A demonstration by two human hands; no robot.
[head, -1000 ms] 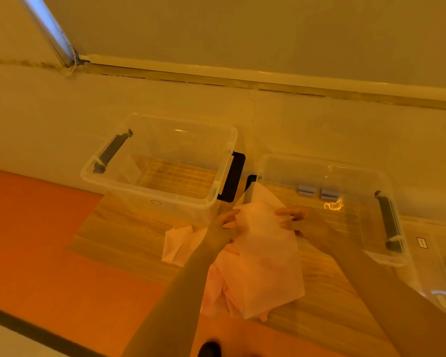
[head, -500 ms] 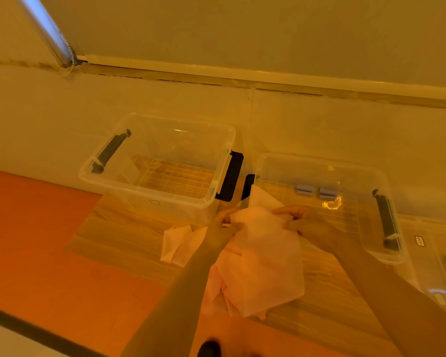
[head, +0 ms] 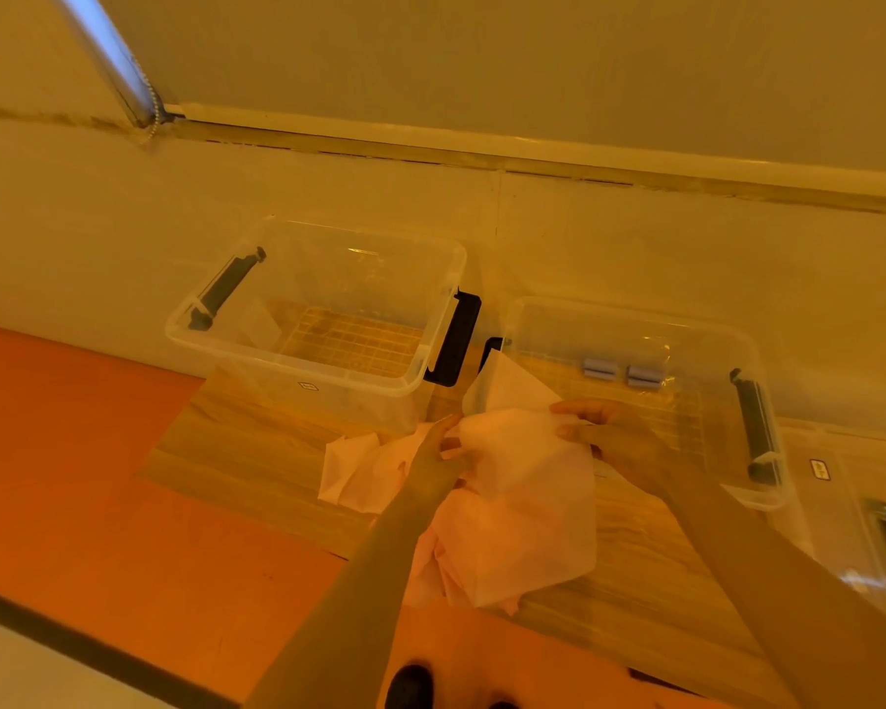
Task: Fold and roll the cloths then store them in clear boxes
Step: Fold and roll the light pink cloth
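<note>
A pale pink cloth (head: 523, 509) is lifted above a wooden board, hanging down from its top edge. My left hand (head: 438, 452) pinches that edge on the left and my right hand (head: 599, 432) pinches it on the right. More pink cloths (head: 359, 473) lie crumpled on the board beneath and to the left. Two clear boxes stand behind: the left box (head: 287, 350) holds nothing, and the right box (head: 707, 340) holds two small grey rolled cloths (head: 622, 373).
The wooden board (head: 257, 452) lies on an orange floor (head: 73, 478) by a pale wall. Black handles (head: 456, 345) flank the boxes. A clear lid (head: 850, 509) lies at the far right. A dark object (head: 410, 688) shows at the bottom edge.
Both hands have raised the cloth's top edge a little and drawn it slightly apart. The boxes and the other cloths have stayed put.
</note>
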